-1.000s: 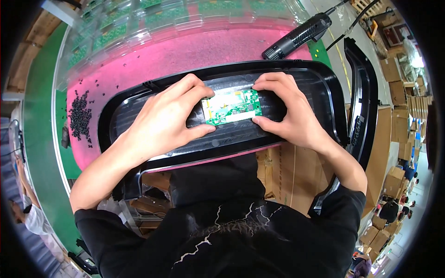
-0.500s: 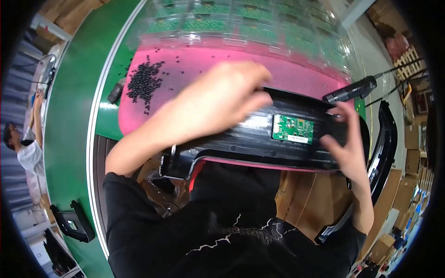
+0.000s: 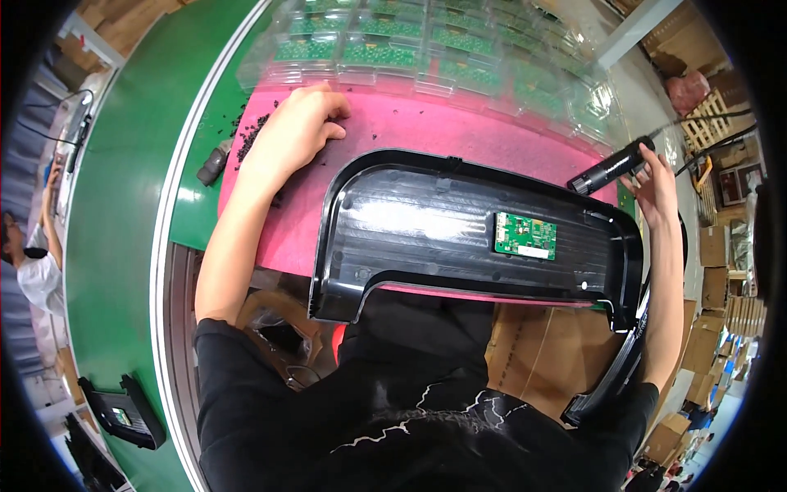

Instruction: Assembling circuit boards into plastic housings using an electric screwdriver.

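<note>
A black plastic housing (image 3: 426, 271) lies open side up on the pink mat (image 3: 291, 238) in front of me. A green circuit board (image 3: 525, 236) sits inside it, right of the middle. My left hand (image 3: 305, 123) is over the mat beside a pile of small black screws (image 3: 250, 139), partly covering them. Its fingers are bent, thumb and forefinger apart, with nothing visible between them. My right hand (image 3: 658, 190) has its fingers around the rear end of a black electric screwdriver (image 3: 608, 168), which lies slanted at the mat's right edge.
Clear plastic trays (image 3: 385, 49) of green boards stand along the far side. A dark lump (image 3: 215, 164) lies left of the mat. Another black housing (image 3: 123, 414) rests on the green bench at left. A co-worker (image 3: 37, 262) is at far left, and cartons (image 3: 705, 336) stand at right.
My left hand has moved left from above the housing to the screws. My right hand has gone from the housing to the screwdriver. The housing has shifted slightly right.
</note>
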Demonstrator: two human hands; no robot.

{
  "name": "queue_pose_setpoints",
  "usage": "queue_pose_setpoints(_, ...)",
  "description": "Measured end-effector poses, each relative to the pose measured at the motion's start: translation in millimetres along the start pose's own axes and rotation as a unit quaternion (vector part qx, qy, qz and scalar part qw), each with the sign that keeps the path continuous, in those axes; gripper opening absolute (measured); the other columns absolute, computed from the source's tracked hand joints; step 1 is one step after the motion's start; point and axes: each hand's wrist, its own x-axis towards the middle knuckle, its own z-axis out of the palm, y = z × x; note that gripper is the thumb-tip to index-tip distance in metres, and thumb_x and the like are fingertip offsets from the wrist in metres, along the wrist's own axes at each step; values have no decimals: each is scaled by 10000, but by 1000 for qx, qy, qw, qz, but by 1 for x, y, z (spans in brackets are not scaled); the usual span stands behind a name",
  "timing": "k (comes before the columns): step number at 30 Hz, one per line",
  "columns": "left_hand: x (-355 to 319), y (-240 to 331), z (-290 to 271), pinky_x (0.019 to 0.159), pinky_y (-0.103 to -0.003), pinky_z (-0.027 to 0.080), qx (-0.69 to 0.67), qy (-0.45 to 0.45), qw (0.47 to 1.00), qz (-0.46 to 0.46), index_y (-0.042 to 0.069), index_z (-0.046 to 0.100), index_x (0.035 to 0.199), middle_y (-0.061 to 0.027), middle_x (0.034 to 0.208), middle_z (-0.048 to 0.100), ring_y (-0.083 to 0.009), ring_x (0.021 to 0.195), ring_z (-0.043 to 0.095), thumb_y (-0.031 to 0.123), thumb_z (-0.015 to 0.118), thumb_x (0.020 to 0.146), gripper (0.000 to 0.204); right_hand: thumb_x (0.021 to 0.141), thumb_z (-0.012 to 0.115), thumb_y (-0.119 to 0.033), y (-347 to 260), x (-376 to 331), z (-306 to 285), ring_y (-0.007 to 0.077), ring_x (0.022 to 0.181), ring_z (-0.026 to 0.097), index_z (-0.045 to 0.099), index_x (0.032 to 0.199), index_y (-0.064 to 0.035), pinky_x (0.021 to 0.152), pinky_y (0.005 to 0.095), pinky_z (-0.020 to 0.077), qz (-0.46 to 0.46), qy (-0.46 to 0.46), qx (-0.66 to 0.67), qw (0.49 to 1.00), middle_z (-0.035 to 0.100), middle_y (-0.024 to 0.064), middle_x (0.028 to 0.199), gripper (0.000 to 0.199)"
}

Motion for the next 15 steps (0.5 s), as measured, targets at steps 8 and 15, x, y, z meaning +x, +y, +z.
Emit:
queue_pose_setpoints(8,-6,12,12,684,-453,528,131,70,988,46,-23,622,802,-195,808,656,-371,775,673,-27,561,732,93,836,779,-218,-4,-10,93,141,1007,633,334,1458,20,839,306,505,-135,-166,-72,974,678,86,1082,801)
queue_pose_setpoints(15,-4,19,15,697,-483,523,174,43,983,24,-35,585,855,-249,858,645,-431,800,653,-60,561,774,88,894,686,-175,-10,-43,142,118,789,635,526,1237,7,657,265,509,-116,-203,-116,965,652,45,874,420)
